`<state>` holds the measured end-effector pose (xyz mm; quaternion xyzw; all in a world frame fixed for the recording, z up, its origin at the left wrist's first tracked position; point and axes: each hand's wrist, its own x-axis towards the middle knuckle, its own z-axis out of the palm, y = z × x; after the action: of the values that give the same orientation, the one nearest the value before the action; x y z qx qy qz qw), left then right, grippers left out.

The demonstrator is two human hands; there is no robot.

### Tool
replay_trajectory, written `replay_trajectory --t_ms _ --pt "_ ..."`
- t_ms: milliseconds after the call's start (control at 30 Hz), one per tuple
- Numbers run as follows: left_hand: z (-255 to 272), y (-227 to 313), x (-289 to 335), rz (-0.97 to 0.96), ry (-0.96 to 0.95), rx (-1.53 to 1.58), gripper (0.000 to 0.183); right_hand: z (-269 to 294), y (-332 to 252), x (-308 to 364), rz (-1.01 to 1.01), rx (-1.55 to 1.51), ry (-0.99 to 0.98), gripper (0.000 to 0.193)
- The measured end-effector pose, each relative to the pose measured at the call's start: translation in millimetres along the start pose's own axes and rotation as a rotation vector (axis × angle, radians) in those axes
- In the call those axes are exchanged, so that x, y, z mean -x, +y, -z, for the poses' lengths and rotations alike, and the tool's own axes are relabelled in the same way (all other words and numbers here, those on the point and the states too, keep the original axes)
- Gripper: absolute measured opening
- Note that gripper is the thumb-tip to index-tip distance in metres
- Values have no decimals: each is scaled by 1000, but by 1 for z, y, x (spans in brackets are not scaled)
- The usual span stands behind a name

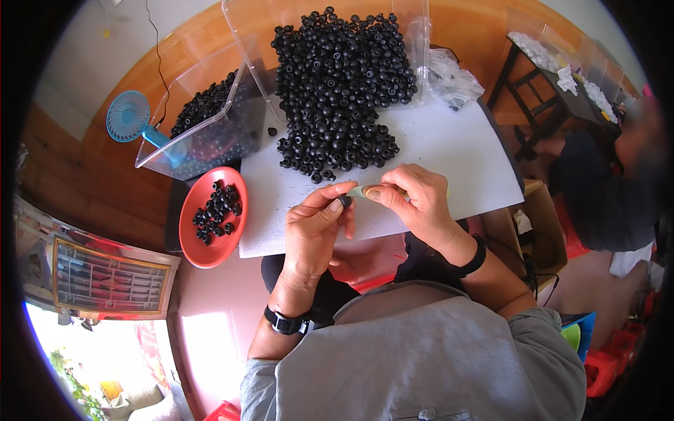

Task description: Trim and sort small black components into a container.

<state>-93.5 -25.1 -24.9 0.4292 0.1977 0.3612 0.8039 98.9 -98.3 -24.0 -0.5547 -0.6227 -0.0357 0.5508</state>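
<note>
My left hand (314,226) pinches a small black round part (345,201) between thumb and fingertips, above the near edge of the table. Close against it, my right hand (414,202) is closed on a thin, pale, blade-like tool (357,191). The tool's tip reaches the left fingers beside the black part; most of its length is hidden in my right hand. Just beyond my hands lies a large heap of the same black parts (337,137), spilling from a clear plastic bin (423,52) tipped toward me.
A red oval dish (188,242) at the left holds several black parts. Behind it stand a clear bin (151,160) with more parts and a blue fan (128,116). A crumpled plastic bag (455,78) lies at the back right. Another person (597,186) sits at the far right.
</note>
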Motion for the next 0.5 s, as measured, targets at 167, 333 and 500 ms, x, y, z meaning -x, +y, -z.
replay_trajectory --t_ms 167,333,500 --pt "-4 0 0 -4 31 -5 29 -1 1 -1 -27 -4 -11 29" --pt "1 -2 -1 -11 10 14 25 -2 1 0 -9 -9 -26 28" --pt "-5 1 -2 22 37 18 24 1 -1 2 -17 -55 -66 28"
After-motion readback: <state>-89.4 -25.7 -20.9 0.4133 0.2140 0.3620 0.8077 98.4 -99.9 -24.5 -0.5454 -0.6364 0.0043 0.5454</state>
